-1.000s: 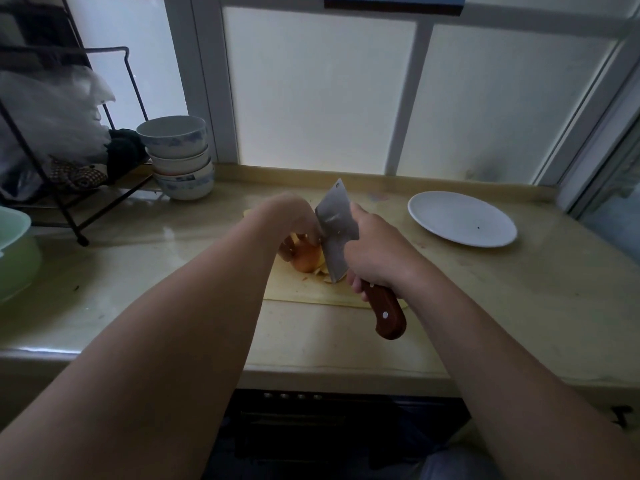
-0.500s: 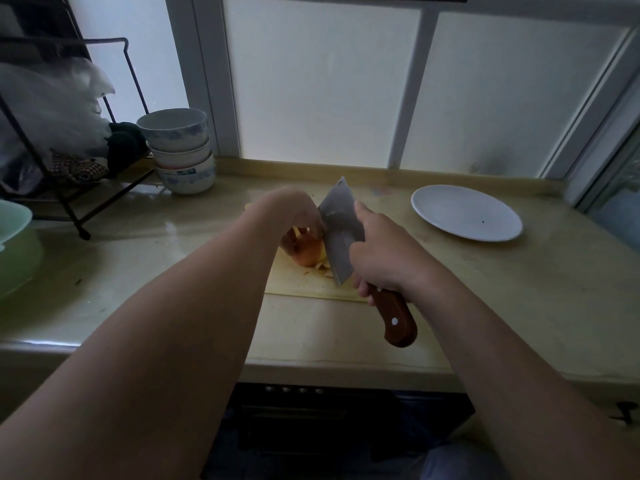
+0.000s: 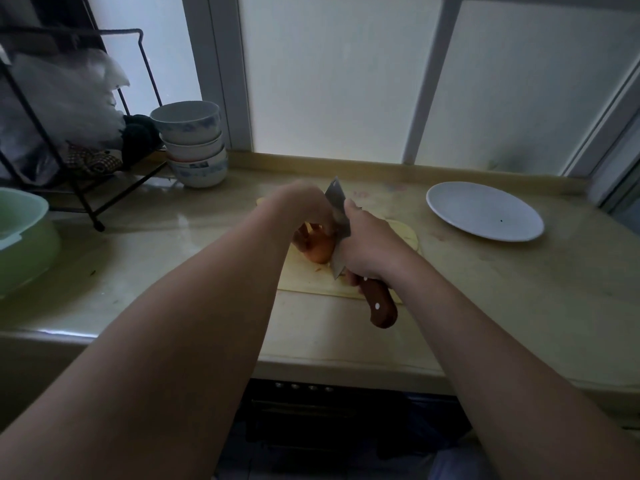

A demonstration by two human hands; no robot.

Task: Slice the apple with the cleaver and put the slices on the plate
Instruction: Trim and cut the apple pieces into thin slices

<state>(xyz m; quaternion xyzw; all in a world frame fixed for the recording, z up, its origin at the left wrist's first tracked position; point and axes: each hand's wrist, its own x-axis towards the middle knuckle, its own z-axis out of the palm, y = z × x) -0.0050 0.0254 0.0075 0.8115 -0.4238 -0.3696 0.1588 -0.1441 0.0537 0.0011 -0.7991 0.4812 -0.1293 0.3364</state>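
Note:
An orange-red apple sits on a pale cutting board in the middle of the counter. My left hand curls over the apple from above and holds it down. My right hand grips the brown wooden handle of a cleaver. Its blade stands on edge against the apple's right side, tip pointing away from me. The white plate lies to the right of the board with no slices on it. Any cut pieces are hidden behind my hands and the blade.
Stacked white-and-blue bowls stand at the back left by a black wire rack with bags. A green basin sits at the far left. The counter's front edge runs below the board; frosted windows rise behind.
The cleaver blade has moved slightly left and closer against the apple, with less of the blade showing. My left hand stays on the apple.

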